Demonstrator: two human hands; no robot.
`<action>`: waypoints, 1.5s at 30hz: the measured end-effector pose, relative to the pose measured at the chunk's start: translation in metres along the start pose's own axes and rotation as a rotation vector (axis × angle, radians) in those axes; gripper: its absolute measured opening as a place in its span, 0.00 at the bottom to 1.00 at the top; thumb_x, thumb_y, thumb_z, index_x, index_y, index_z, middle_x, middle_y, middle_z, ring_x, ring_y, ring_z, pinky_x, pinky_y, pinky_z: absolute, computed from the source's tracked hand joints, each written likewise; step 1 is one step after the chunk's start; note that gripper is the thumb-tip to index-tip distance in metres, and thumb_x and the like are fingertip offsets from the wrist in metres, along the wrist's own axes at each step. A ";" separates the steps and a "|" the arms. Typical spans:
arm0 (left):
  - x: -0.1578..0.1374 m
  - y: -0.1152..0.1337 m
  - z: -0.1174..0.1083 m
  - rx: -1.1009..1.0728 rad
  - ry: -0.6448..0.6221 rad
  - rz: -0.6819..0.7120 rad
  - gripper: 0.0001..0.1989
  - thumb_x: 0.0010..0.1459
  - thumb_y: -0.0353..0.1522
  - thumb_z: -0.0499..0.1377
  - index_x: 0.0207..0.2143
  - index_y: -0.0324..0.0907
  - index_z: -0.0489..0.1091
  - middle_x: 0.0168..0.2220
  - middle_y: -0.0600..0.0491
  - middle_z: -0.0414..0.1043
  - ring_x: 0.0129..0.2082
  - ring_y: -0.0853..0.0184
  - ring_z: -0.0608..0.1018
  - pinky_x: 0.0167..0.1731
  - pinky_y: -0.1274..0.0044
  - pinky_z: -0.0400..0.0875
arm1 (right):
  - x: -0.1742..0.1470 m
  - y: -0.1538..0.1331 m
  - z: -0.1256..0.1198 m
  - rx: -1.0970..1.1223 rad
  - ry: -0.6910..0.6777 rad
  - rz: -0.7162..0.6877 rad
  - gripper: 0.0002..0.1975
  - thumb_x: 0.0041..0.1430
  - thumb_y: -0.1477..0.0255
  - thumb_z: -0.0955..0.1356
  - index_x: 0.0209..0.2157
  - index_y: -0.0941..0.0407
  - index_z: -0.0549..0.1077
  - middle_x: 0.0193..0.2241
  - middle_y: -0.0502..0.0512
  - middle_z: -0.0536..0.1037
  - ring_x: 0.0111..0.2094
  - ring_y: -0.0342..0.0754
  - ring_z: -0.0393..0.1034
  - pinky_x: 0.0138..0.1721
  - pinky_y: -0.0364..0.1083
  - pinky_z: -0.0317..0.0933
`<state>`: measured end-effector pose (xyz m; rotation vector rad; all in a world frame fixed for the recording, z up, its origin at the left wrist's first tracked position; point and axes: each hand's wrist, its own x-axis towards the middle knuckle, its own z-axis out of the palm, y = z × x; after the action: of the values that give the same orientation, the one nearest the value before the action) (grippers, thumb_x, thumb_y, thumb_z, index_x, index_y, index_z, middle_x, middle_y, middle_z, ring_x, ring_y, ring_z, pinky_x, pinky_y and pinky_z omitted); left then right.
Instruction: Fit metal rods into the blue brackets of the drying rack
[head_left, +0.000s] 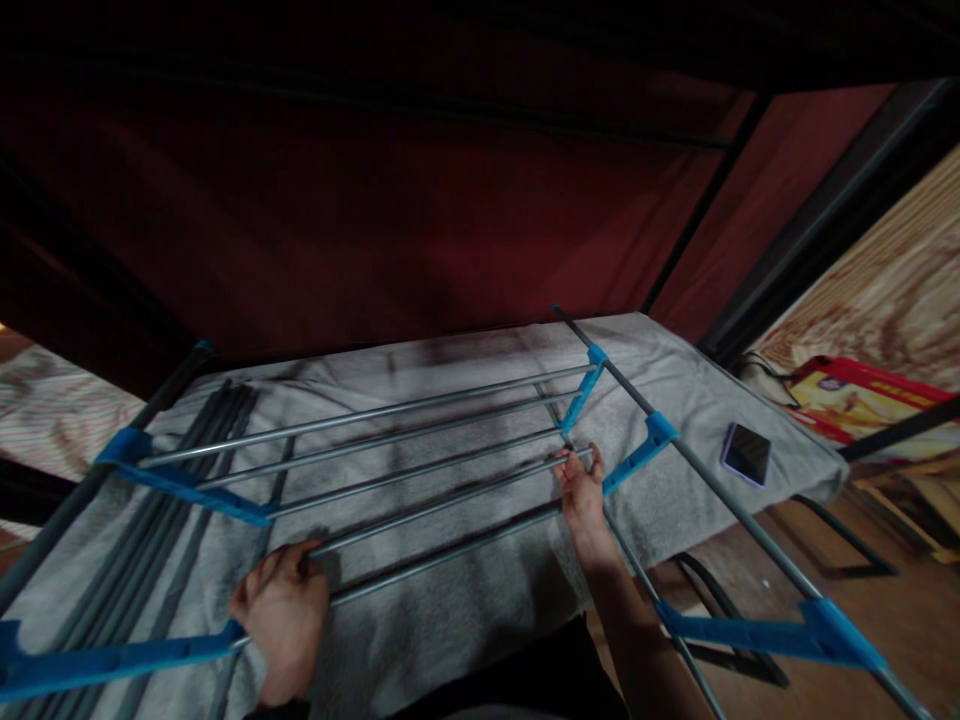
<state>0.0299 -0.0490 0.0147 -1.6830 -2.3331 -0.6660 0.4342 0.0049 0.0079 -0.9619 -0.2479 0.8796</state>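
My left hand (285, 610) is curled round the left end of a grey metal tube (450, 503). At that tube's right end, my right hand (581, 490) pinches it with thumb and fingers beside a blue plastic bracket (637, 455). The tube belongs to a partly assembled rack lying on a grey cloth. Behind it, several parallel tubes (405, 408) span from a left blue bracket (202, 495) to the right side. A further tube (450, 555) runs nearer to me, its left end hidden by my left hand. Another blue bracket (120, 662) touches or nearly touches that hand.
Several loose dark tubes (217, 410) lie at left on the grey cloth (487, 620). A phone (747, 455) rests near the right edge. Beyond are a red and yellow box (862, 400) and black metal legs (847, 535). A dark red panel (420, 230) stands behind.
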 end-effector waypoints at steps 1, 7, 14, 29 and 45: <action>0.000 0.000 0.000 -0.001 -0.009 -0.001 0.17 0.60 0.31 0.46 0.40 0.41 0.75 0.41 0.45 0.75 0.48 0.54 0.72 0.56 0.59 0.55 | 0.000 0.000 0.000 -0.008 0.007 0.000 0.36 0.53 0.73 0.72 0.60 0.45 0.55 0.35 0.44 0.77 0.37 0.44 0.74 0.36 0.45 0.72; 0.002 0.001 0.000 -0.001 -0.033 -0.006 0.16 0.58 0.31 0.47 0.40 0.42 0.74 0.40 0.45 0.75 0.46 0.54 0.72 0.56 0.58 0.57 | -0.001 -0.002 0.000 -0.046 0.041 0.012 0.37 0.52 0.71 0.73 0.60 0.46 0.56 0.34 0.43 0.76 0.36 0.42 0.73 0.34 0.41 0.69; 0.004 0.000 0.000 -0.021 -0.080 -0.013 0.16 0.58 0.31 0.49 0.40 0.43 0.75 0.42 0.46 0.75 0.46 0.53 0.73 0.55 0.58 0.57 | 0.000 0.000 0.001 -0.068 0.061 -0.002 0.39 0.50 0.67 0.74 0.60 0.45 0.55 0.36 0.43 0.75 0.32 0.40 0.71 0.32 0.39 0.68; 0.004 0.003 -0.003 -0.004 -0.103 0.011 0.16 0.57 0.32 0.49 0.41 0.43 0.75 0.42 0.46 0.76 0.47 0.54 0.73 0.57 0.60 0.56 | 0.002 0.001 0.000 -0.056 0.019 0.045 0.15 0.48 0.64 0.74 0.24 0.50 0.63 0.21 0.42 0.67 0.23 0.41 0.62 0.26 0.41 0.65; 0.002 0.001 -0.001 -0.010 -0.092 0.030 0.15 0.57 0.31 0.50 0.42 0.42 0.73 0.41 0.48 0.76 0.46 0.56 0.73 0.58 0.63 0.52 | -0.001 -0.006 0.000 0.006 -0.050 0.132 0.13 0.51 0.66 0.74 0.35 0.55 0.71 0.32 0.48 0.77 0.35 0.40 0.73 0.44 0.43 0.69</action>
<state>0.0298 -0.0477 0.0169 -1.7860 -2.3646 -0.6084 0.4366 0.0028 0.0128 -0.9598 -0.2270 1.0255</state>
